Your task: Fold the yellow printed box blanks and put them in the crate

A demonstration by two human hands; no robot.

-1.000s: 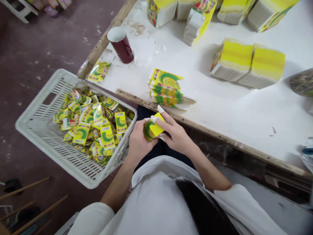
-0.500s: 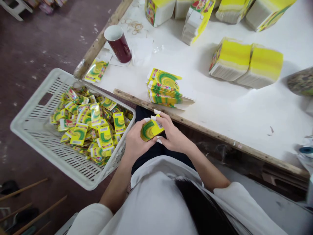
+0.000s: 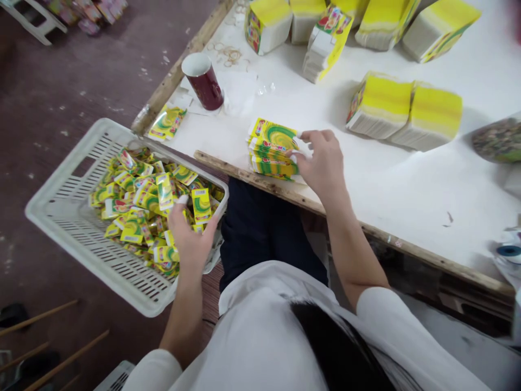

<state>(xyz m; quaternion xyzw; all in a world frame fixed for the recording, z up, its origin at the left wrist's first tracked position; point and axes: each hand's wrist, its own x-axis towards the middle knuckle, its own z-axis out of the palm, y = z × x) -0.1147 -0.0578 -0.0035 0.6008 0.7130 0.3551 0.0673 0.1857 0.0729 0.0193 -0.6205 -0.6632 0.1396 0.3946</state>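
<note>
My right hand (image 3: 323,163) lies on the stack of flat cartons (image 3: 272,149). Its fingers curl over the stack's right edge, and the thumb and forefinger pinch the upper sheets between them. The stack is yellow with green swirls and sits on the white desk (image 3: 407,184), just behind the desk's wooden front edge and right in front of me.

My left hand (image 3: 189,236) is down at my left, over the near right corner of the white basket (image 3: 122,271). The fingers are spread with the palm down and grip nothing. I cannot tell whether the fingertips touch the packets (image 3: 138,201) beneath them. Those small yellow-green packets lie heaped loosely across the basket's floor. The basket sits lower than the desk, with its far corner near the desk's left corner.

Further back on the desk a maroon mug (image 3: 203,81) stands upright near the left edge. A small pile of packets (image 3: 166,122) lies in front of it, and some rubber bands (image 3: 230,54) lie behind it. Two thick yellow bundles (image 3: 402,111) lie side by side to the right, well apart from the stack.
</note>
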